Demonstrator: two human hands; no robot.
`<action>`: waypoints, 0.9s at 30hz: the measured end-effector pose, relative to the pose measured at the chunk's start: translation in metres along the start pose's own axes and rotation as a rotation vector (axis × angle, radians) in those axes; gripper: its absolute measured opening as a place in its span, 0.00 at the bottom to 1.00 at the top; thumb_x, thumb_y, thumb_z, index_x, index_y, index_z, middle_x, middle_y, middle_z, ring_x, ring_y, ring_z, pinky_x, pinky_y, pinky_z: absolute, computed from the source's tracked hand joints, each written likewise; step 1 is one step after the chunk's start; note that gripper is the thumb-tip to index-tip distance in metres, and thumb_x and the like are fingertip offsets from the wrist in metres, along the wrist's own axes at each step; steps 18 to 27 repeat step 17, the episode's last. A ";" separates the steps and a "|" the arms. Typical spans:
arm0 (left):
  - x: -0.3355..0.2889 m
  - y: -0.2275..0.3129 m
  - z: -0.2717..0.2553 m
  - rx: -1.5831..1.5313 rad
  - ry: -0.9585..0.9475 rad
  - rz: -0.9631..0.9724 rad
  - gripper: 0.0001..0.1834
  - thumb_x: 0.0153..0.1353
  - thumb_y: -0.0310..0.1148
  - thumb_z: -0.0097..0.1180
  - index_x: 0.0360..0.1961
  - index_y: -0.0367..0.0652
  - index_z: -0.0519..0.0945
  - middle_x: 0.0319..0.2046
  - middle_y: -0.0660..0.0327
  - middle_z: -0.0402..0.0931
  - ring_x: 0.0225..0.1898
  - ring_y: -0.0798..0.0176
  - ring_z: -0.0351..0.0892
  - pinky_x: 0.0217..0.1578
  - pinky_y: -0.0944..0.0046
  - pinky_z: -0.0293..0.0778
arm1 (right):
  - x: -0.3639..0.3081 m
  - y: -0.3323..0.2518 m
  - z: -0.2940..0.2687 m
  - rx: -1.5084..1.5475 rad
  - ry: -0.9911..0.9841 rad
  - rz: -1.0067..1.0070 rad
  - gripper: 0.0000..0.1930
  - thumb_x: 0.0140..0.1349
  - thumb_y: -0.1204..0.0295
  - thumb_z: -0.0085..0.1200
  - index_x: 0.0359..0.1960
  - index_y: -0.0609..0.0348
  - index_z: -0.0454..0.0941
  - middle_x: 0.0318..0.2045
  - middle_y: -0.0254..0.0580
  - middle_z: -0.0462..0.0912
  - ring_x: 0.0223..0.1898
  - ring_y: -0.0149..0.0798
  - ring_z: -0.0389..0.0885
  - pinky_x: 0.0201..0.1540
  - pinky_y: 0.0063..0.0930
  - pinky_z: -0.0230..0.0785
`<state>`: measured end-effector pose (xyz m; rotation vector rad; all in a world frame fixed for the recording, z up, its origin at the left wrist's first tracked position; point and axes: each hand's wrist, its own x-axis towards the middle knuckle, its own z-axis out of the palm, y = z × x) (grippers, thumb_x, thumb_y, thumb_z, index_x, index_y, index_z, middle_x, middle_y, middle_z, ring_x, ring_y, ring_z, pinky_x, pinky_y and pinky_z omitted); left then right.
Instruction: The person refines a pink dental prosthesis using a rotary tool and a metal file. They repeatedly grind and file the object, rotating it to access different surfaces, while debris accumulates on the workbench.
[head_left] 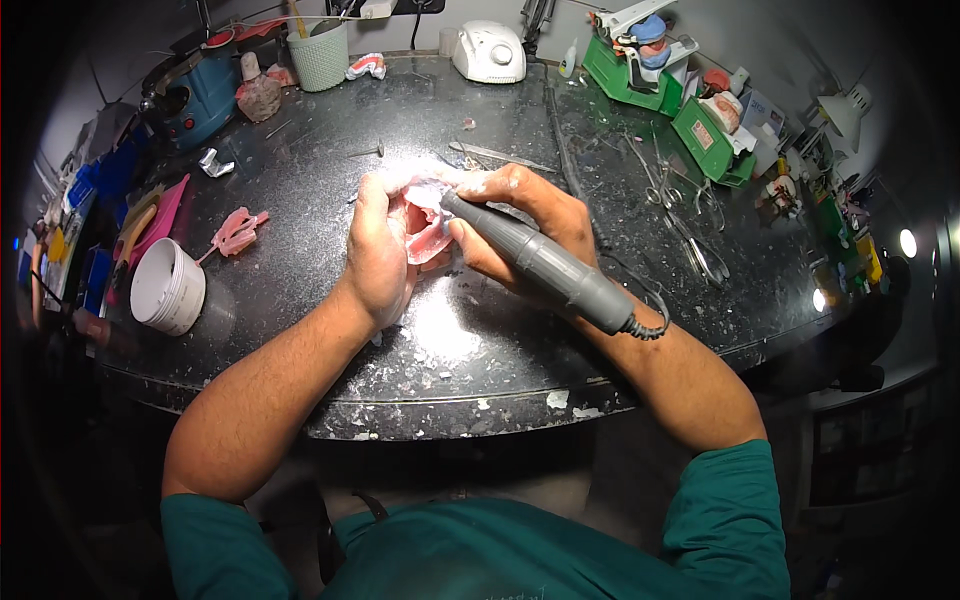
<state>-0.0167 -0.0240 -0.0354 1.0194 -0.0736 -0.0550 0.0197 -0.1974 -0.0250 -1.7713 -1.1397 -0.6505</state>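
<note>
My left hand (pixel 372 250) is closed around a pink denture base (pixel 430 245), its hollow side partly showing between the fingers. In my right hand (pixel 540 205) is a grey rotary handpiece (pixel 550 268), gripped like a pen near its nose and slanting down to the right. A coiled cord (pixel 655 325) leaves its rear end. The handpiece nose touches or nearly touches the denture base's upper right edge; glare and fingers hide its bur. Whitish dust coats the fingertips of both hands.
To the left stand a white tub (pixel 170 290) and a pink wax-like piece (pixel 236 234). A white control box (pixel 490 52) and a ribbed pot (pixel 320 58) stand at the back. Scissors (pixel 662 188), tweezers (pixel 500 157) and green trays (pixel 712 140) lie on the right side of the dusty black bench (pixel 290 200).
</note>
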 end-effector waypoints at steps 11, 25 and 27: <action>0.007 -0.005 -0.022 0.016 -0.161 -0.013 0.33 0.72 0.58 0.29 0.58 0.45 0.74 0.52 0.59 0.79 0.48 0.64 0.80 0.49 0.64 0.76 | 0.001 0.000 0.000 0.008 -0.009 -0.004 0.15 0.53 0.76 0.70 0.41 0.63 0.81 0.37 0.46 0.86 0.40 0.37 0.88 0.46 0.29 0.80; 0.004 -0.005 -0.012 -0.026 -0.076 0.006 0.30 0.71 0.57 0.34 0.54 0.44 0.75 0.44 0.60 0.80 0.42 0.67 0.80 0.43 0.67 0.75 | 0.001 0.000 0.001 0.033 -0.005 -0.023 0.15 0.53 0.76 0.70 0.42 0.64 0.81 0.38 0.45 0.86 0.40 0.37 0.88 0.46 0.29 0.80; 0.004 -0.005 -0.012 -0.026 -0.076 0.006 0.30 0.71 0.57 0.34 0.54 0.44 0.75 0.44 0.60 0.80 0.42 0.67 0.80 0.43 0.67 0.75 | 0.001 0.000 0.001 0.033 -0.005 -0.023 0.15 0.53 0.76 0.70 0.42 0.64 0.81 0.38 0.45 0.86 0.40 0.37 0.88 0.46 0.29 0.80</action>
